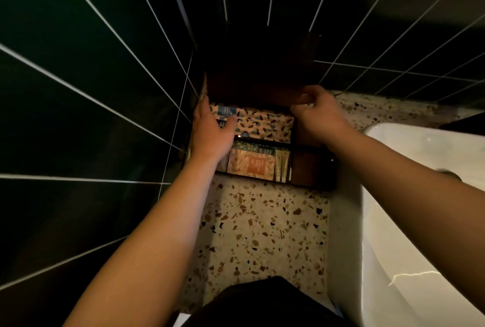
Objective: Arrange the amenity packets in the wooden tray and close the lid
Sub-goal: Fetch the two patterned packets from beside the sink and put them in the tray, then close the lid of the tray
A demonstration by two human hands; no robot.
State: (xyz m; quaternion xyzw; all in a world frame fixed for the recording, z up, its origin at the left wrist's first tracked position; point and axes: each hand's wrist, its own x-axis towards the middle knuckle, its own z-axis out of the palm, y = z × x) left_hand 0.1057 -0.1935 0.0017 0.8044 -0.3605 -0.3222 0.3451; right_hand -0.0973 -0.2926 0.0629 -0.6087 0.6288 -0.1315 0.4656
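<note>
A dark wooden tray (304, 169) sits on the terrazzo counter in the corner of the dark tiled walls. Its lid (257, 69) stands raised at the back. Patterned amenity packets (265, 124) fill the rear compartment; an orange-labelled packet (249, 166) and a pale tube (282, 166) lie in the front one. My left hand (210, 132) rests flat over the tray's left side, fingers reaching the lid's lower left corner. My right hand (317, 111) is curled on the lid's lower right edge.
A white basin (420, 195) takes up the right side. Terrazzo counter (262, 234) stretches between the tray and my body. Dark tiled walls (91, 90) close in on the left and behind the tray.
</note>
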